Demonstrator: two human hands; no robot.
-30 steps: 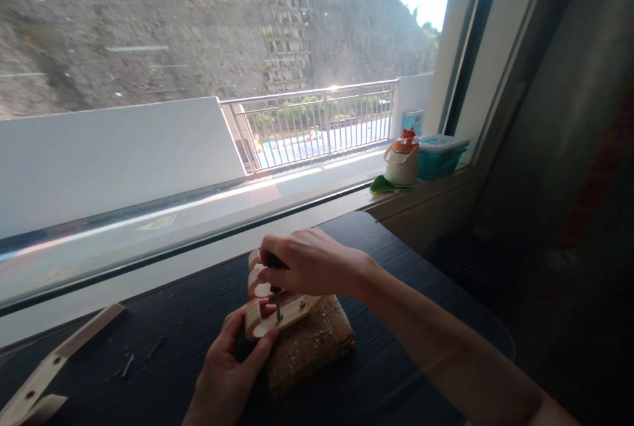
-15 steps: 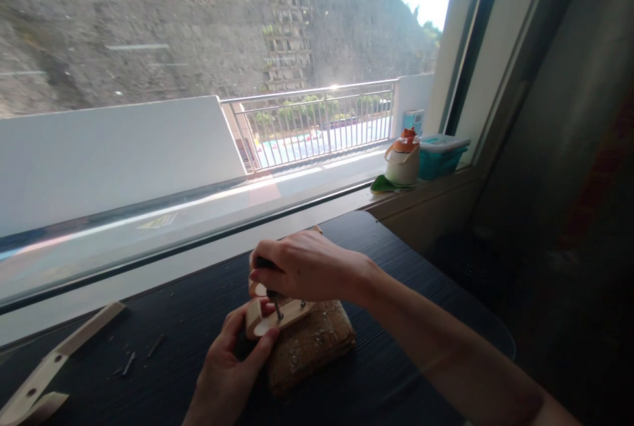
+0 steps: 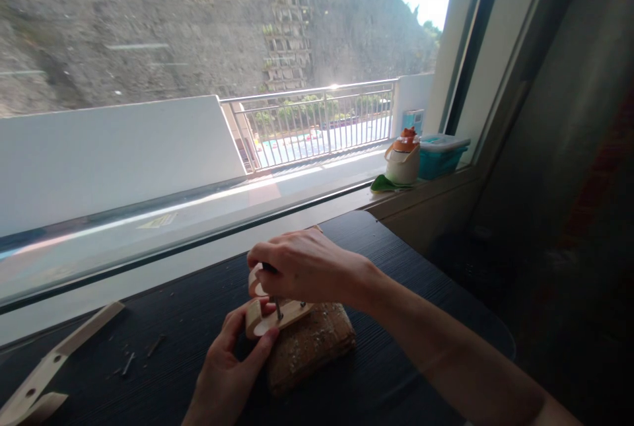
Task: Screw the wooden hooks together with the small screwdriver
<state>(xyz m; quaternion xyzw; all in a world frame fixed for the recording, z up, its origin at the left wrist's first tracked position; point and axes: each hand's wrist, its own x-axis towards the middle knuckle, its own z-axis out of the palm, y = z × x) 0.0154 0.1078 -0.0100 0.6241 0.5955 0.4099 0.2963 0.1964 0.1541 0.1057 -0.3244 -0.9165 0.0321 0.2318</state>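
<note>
My right hand [image 3: 307, 267] is closed around the dark handle of a screwdriver [image 3: 278, 308], whose shaft points down to a screw in a pale wooden piece [image 3: 291, 317]. Another screw [image 3: 303, 305] stands up from the same piece, close to my right palm. With thumb and fingers, my left hand [image 3: 228, 353] grips the rounded, raised end of the wooden piece. Beneath it lies a rough brown block [image 3: 312, 350], speckled on top. A second pale rounded wooden part [image 3: 256, 282] shows behind, partly covered by my right hand.
A pale wooden piece with holes [image 3: 54, 361] lies at left on the dark table [image 3: 168, 310], near loose screws [image 3: 129, 364]. On the windowsill stand a white bottle with an orange top [image 3: 402, 165], a green leaf-shaped item [image 3: 384, 184] and a teal box [image 3: 440, 160].
My right hand has turned slightly on the screwdriver, its fingers shifting a little to the left. My left hand and the wooden piece have stayed in place.
</note>
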